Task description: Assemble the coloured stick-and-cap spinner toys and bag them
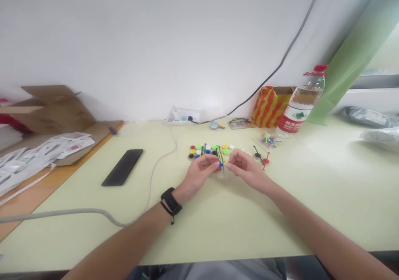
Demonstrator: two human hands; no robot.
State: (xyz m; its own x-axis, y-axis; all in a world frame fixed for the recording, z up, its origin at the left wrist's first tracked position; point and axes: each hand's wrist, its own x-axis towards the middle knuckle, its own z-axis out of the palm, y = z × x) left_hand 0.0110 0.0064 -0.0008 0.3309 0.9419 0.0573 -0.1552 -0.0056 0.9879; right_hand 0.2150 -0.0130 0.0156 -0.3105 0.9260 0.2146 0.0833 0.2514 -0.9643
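Note:
My left hand [204, 169] is closed in a pinch on a small blue plastic piece [221, 164]. A thin pale strip [223, 173] hangs below that piece. Just to its right, my right hand [245, 167] has thumb and forefinger pressed together; what they hold, if anything, is too small to make out. Behind the fingers lie rows of coloured round discs [226, 151], with thin coloured arrow pieces among them, partly hidden by my hands. To the right of my right hand rest a black arrow spinner [257, 155] and a red arrow spinner [266, 161].
A black phone [122, 167] and a grey cable [152, 176] lie on the left. Farther left are white packets [46, 159] and a cardboard box [59, 109]. A power strip [187, 117], striped bag [269, 107] and water bottle [301, 103] stand along the wall.

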